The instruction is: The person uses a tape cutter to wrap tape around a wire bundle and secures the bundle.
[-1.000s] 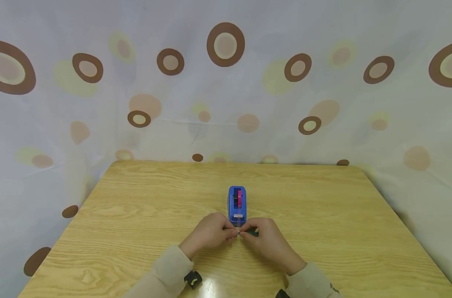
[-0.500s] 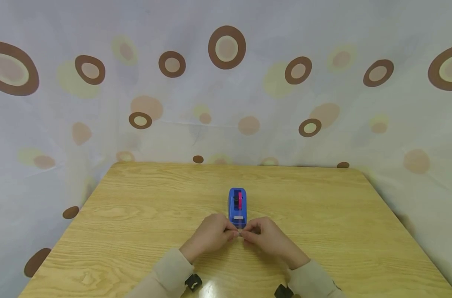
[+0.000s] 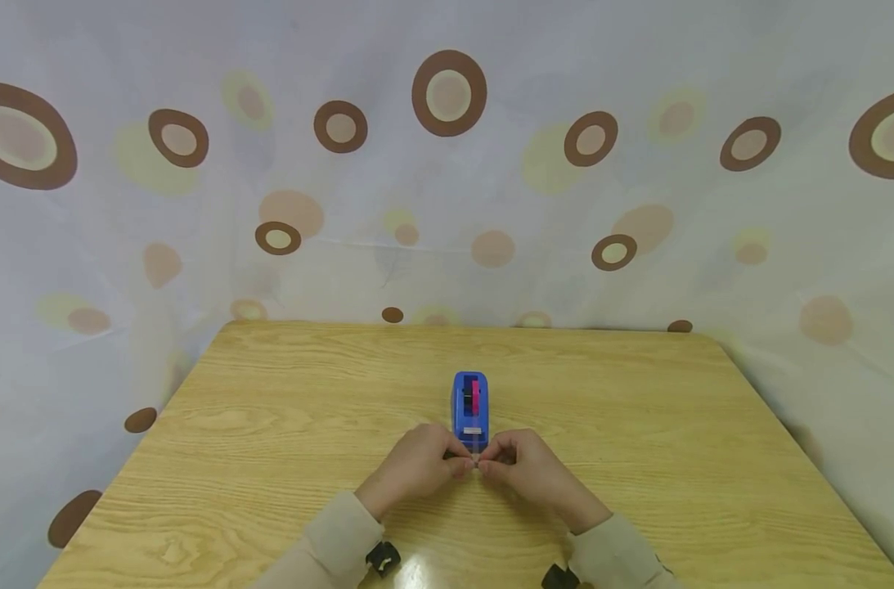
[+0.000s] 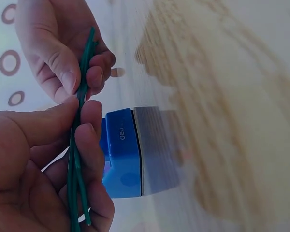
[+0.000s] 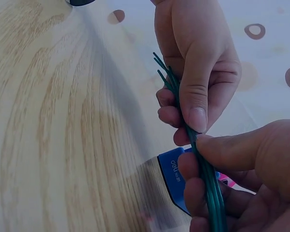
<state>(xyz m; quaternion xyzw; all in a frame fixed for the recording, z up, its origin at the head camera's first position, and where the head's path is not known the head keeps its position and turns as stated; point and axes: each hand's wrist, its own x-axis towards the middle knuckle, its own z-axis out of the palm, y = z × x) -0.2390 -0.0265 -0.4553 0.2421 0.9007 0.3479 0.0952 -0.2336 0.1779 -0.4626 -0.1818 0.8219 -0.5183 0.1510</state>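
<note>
In the head view my left hand (image 3: 415,462) and right hand (image 3: 533,472) meet fingertip to fingertip just in front of a blue tape dispenser (image 3: 458,421). Both hands hold one bundle of thin green stems, plainly seen as green stems (image 4: 73,179) in the left wrist view and green stems (image 5: 211,193) in the right wrist view. Each thumb presses the stems against curled fingers, the two thumb tips almost touching. A strip of clear tape (image 3: 476,447) runs from the dispenser's cutter to the pinched spot. Fingers cover the tape's end on the stems.
The wooden table (image 3: 329,384) reaches back to a white curtain (image 3: 527,188) with brown circles. A pink tape roll (image 3: 475,397) sits inside the dispenser. Black wrist straps hold small dark devices, one (image 3: 383,558) under the left sleeve.
The fingertips have shifted slightly right and nearer to me, still pinching the bundle. Its dark green part, seen by the right palm earlier, is now hidden in the head view. The dispenser stays put.
</note>
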